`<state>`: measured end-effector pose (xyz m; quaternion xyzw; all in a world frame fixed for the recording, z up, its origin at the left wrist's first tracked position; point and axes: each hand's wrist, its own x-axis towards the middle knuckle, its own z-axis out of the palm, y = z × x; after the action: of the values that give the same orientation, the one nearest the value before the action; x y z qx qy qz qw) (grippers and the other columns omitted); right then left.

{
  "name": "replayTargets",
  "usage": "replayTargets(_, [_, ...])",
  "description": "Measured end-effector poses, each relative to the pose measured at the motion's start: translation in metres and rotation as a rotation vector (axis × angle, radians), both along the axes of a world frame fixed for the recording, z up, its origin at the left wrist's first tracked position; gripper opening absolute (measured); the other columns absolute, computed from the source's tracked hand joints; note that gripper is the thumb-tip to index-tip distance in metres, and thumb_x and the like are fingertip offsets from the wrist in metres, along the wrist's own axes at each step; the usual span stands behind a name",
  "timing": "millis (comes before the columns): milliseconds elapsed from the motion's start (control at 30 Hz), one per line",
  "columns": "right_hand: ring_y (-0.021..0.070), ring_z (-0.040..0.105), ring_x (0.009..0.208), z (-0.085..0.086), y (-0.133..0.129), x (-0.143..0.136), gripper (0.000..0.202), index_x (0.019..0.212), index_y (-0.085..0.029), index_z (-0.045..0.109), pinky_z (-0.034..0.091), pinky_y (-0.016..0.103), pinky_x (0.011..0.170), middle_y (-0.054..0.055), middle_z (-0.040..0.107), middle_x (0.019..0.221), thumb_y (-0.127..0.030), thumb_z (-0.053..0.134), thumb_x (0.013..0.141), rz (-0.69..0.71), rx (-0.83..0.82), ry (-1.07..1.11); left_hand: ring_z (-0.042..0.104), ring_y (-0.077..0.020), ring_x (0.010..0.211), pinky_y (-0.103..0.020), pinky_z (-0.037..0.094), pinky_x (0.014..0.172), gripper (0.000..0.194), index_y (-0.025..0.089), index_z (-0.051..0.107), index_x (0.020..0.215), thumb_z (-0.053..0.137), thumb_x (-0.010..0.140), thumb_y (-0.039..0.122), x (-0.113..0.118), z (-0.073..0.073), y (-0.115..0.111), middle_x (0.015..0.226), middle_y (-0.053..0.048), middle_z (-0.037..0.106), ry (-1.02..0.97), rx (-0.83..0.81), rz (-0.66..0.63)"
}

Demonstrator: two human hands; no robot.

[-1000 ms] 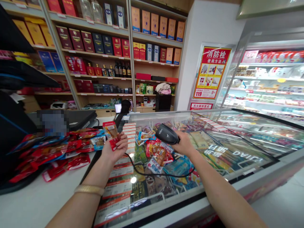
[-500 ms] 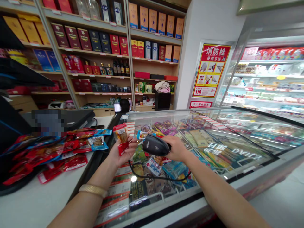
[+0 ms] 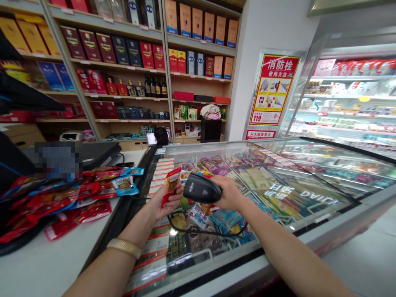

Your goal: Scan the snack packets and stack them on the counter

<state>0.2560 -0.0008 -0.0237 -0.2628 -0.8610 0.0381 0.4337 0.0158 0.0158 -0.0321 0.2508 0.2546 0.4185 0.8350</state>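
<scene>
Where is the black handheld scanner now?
Mid-picture in the head view, the black handheld scanner is in the right hand, over the glass-topped display chest, just right of the shiny red packet in the left hand.

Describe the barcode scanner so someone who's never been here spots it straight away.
Find the glass-topped freezer beside the white counter. Above its glass, the right hand grips the barcode scanner, close to the red snack packet in the left hand. Unlike the colourful packets nearby, it's almost entirely black.
</scene>
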Motion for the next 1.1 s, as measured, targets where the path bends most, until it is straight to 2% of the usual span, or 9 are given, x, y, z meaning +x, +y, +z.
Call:
replayTargets(367, [0.0190, 0.064, 0.072, 0.000, 0.006, 0.006, 0.018, 0.087, -0.020, 0.065, 0.049, 0.028, 0.068, 0.005, 0.070, 0.080, -0.033, 0.067, 0.073, -0.060, 0.031, 0.014, 0.029, 0.0002, 0.036, -0.007, 0.018, 0.029, 0.019, 0.015, 0.048, 0.072, 0.062, 0.084, 0.016, 0.001, 0.005, -0.002, 0.060, 0.005, 0.044, 0.109, 0.018, 0.086])
replayTargets(467, [0.0195, 0.065, 0.072, 0.000, 0.015, 0.023, 0.018, 0.084, -0.019, 0.066, 0.049, 0.028, 0.068, 0.005, 0.071, 0.081, -0.033, 0.066, 0.072, -0.218, 0.024, 0.104, 0.036, -0.0022, 0.039, -0.009, 0.022, 0.031, 0.019, 0.015, 0.053, 0.077, 0.069, 0.080, 0.025, 0.006, 0.004, 0.002, 0.061, 0.004, 0.049, 0.257, 0.096, 0.324])
replayTargets(533, [0.0203, 0.065, 0.071, 0.001, 0.022, 0.040, 0.021, 0.083, -0.019, 0.067, 0.048, 0.028, 0.067, 0.006, 0.072, 0.079, -0.036, 0.065, 0.071, -0.398, 0.010, 0.169, 0.045, -0.0054, 0.046, -0.013, 0.033, 0.037, 0.021, 0.016, 0.057, 0.081, 0.074, 0.074, 0.027, 0.013, 0.002, 0.005, 0.063, 0.003, 0.054, 0.367, 0.188, 0.508])
replayTargets(600, [0.0217, 0.065, 0.072, 0.002, 0.029, 0.057, 0.023, 0.084, -0.019, 0.068, 0.047, 0.028, 0.065, 0.006, 0.072, 0.078, -0.038, 0.063, 0.072, -0.584, -0.008, 0.205, 0.057, -0.0096, 0.060, -0.019, 0.047, 0.052, 0.025, 0.016, 0.063, 0.088, 0.076, 0.069, 0.026, 0.024, -0.002, 0.006, 0.074, 0.000, 0.063, 0.448, 0.308, 0.580])
replayTargets(667, [0.0241, 0.067, 0.073, 0.002, 0.034, 0.071, 0.027, 0.087, -0.019, 0.069, 0.046, 0.029, 0.064, 0.007, 0.072, 0.078, -0.041, 0.062, 0.072, -0.731, -0.016, 0.228, 0.064, -0.0160, 0.083, -0.028, 0.053, 0.076, 0.033, 0.017, 0.067, 0.098, 0.075, 0.068, 0.028, 0.036, -0.007, 0.006, 0.095, -0.005, 0.070, 0.535, 0.453, 0.541])
replayTargets(733, [0.0267, 0.068, 0.077, 0.000, 0.038, 0.081, 0.029, 0.089, -0.020, 0.070, 0.045, 0.030, 0.063, 0.008, 0.073, 0.079, -0.044, 0.062, 0.073, -0.847, -0.058, 0.235, 0.062, -0.0235, 0.106, -0.038, 0.046, 0.097, 0.039, 0.019, 0.068, 0.107, 0.071, 0.070, 0.031, 0.047, -0.011, 0.005, 0.115, -0.009, 0.068, 0.682, 0.622, 0.456])
replayTargets(800, [0.0282, 0.069, 0.081, -0.002, 0.041, 0.086, 0.031, 0.092, -0.020, 0.070, 0.045, 0.030, 0.065, 0.009, 0.074, 0.081, -0.044, 0.062, 0.075, -0.930, -0.101, 0.219, 0.053, -0.0292, 0.123, -0.045, 0.034, 0.110, 0.045, 0.020, 0.068, 0.114, 0.068, 0.072, 0.033, 0.055, -0.016, 0.001, 0.126, -0.011, 0.064, 0.877, 0.800, 0.355])
replayTargets(933, [0.0283, 0.068, 0.084, -0.007, 0.043, 0.088, 0.030, 0.097, -0.019, 0.069, 0.045, 0.031, 0.067, 0.010, 0.074, 0.087, -0.041, 0.061, 0.077, -1.004, -0.174, 0.132, 0.034, -0.0323, 0.140, -0.049, 0.016, 0.118, 0.054, 0.021, 0.061, 0.129, 0.065, 0.078, 0.038, 0.057, -0.021, -0.007, 0.144, -0.012, 0.053, 1.161, 1.079, 0.230])
replayTargets(1100, [0.0290, 0.069, 0.087, -0.009, 0.045, 0.085, 0.033, 0.106, -0.021, 0.069, 0.046, 0.031, 0.069, 0.010, 0.074, 0.091, -0.040, 0.063, 0.079, -1.046, -0.265, 0.000, 0.041, -0.0309, 0.135, -0.049, 0.025, 0.114, 0.050, 0.022, 0.058, 0.131, 0.057, 0.084, 0.038, 0.043, -0.017, -0.006, 0.142, -0.014, 0.052, 1.313, 1.157, 0.299])
